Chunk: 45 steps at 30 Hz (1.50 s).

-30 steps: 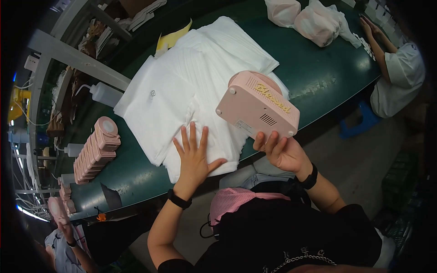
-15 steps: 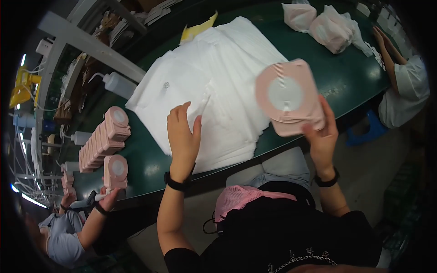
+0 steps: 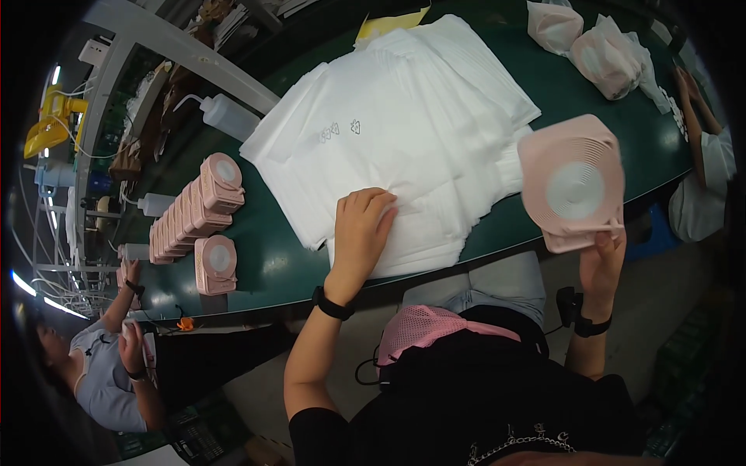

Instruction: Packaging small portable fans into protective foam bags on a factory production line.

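A stack of thin white bags (image 3: 435, 101) is spread over the green table in front of me. My left hand (image 3: 363, 229) lies on its near part, thumb and fingers drawn together at a crease in the top bag. In my right hand (image 3: 604, 260) is a pink portable fan (image 3: 573, 175), held upright by its lower end just off the right side of the stack. Its round face, with fine rings and a pale centre, is toward me. The fingers behind it are partly hidden.
A row of pink fans (image 3: 194, 213) and a single one (image 3: 216, 264) stand at left, near squeeze bottles (image 3: 229, 116). Bagged fans (image 3: 610, 58) lie at far right. Co-workers sit at both sides, one person (image 3: 116, 373) on the left. The green table (image 3: 272, 272) has a near edge.
My right hand has carried the fan right, away from the stack. My left hand has come down onto the top bag and closed. The left co-worker's fan now stands on the table.
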{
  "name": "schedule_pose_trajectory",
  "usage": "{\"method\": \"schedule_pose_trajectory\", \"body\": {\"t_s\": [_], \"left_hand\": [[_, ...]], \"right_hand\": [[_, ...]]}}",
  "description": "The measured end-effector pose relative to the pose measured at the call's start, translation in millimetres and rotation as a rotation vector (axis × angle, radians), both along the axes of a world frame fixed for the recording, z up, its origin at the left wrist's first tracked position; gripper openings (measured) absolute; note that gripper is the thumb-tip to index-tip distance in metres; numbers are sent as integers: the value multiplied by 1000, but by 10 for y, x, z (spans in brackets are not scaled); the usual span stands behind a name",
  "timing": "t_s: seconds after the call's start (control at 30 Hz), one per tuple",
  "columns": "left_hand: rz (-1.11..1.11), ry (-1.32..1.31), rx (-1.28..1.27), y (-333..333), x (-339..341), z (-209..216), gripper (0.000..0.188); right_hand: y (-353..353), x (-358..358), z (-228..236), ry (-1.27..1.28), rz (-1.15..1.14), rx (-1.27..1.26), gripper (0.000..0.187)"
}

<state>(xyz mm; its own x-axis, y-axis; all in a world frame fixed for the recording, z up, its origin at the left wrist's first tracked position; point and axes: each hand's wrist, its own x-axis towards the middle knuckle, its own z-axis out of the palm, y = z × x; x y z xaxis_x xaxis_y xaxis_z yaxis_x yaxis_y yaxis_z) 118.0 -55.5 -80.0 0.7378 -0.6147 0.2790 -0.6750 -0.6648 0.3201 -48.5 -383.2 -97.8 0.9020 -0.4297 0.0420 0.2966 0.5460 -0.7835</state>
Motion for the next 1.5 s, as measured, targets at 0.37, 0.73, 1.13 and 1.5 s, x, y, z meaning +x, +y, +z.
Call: {"method": "schedule_pose_trajectory", "body": {"t_s": [0.37, 0.73, 1.13, 1.5], "left_hand": [[44, 903, -933, -473, -90, 132, 18], [89, 1090, -952, -632, -433, 29, 24], [492, 696, -1330, -482, -293, 170, 18], [155, 934, -734, -410, -390, 348, 18]], "right_hand": [[631, 255, -251, 59, 532, 586, 62], [820, 456, -97, 55, 575, 499, 66], [522, 329, 193, -420, -20, -1370, 57], [512, 137, 270, -201, 481, -1214, 60]]}}
